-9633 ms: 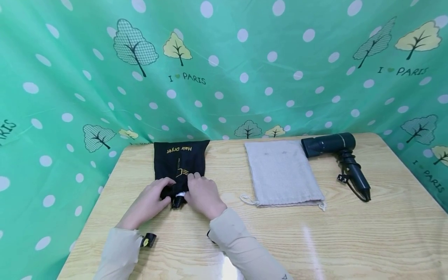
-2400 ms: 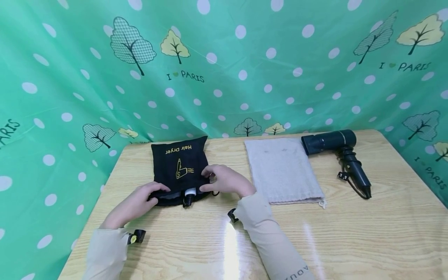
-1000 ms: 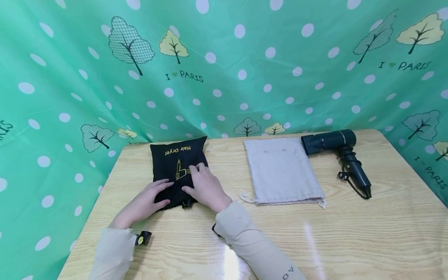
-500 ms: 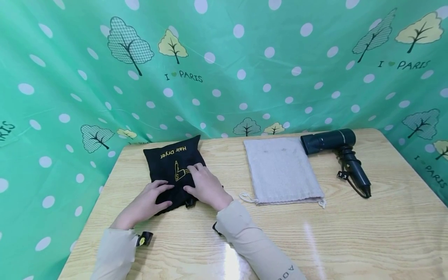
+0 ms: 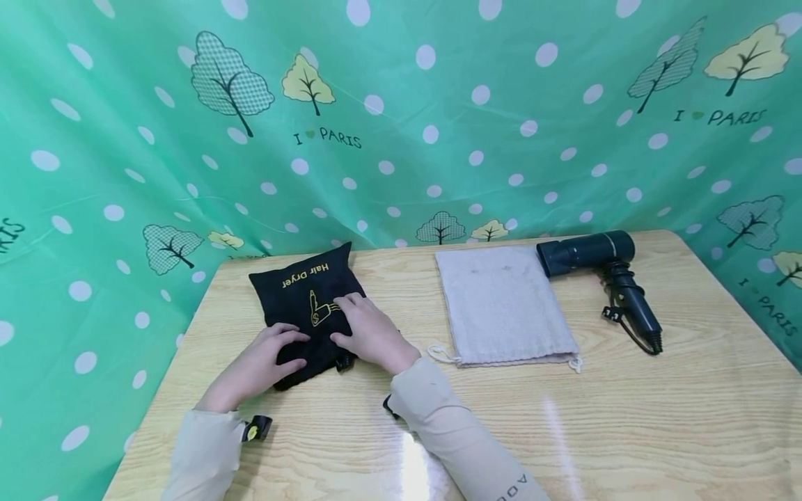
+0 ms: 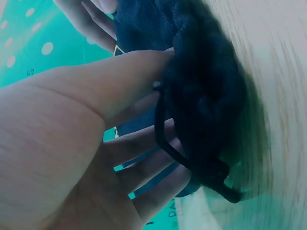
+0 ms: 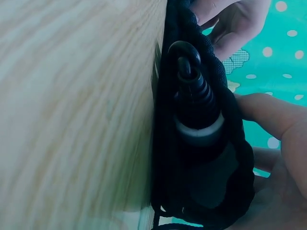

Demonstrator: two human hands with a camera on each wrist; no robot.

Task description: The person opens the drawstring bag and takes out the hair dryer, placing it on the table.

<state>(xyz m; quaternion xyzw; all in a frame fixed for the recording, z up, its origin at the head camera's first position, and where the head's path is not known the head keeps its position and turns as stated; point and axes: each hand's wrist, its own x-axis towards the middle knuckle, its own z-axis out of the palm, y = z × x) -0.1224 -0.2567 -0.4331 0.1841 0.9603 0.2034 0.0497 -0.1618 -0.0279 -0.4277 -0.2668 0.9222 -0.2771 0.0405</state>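
Observation:
A black drawstring bag with yellow "Hair Dryer" lettering lies tilted on the table. My left hand rests on its near left part, fingers spread and fairly straight; its thumb presses the gathered mouth in the left wrist view. On the near right part lies my right hand, fingers gently bent, its thumb touching the mouth's edge. Inside the gaping mouth, in the right wrist view, the end of a dark hair dryer handle shows a pale ring and a cord loop. The dryer's body is hidden.
A grey cloth drawstring bag lies flat right of the black one. Beyond it is a dark hair dryer, its cord wound round the handle. Behind the wooden table hangs a green dotted cloth.
The handle end and pale ring, clearly visible 2.4 s ago, have become mostly covered by the bag in the head view. Since then the bag has turned, its far end shifting left under both hands.

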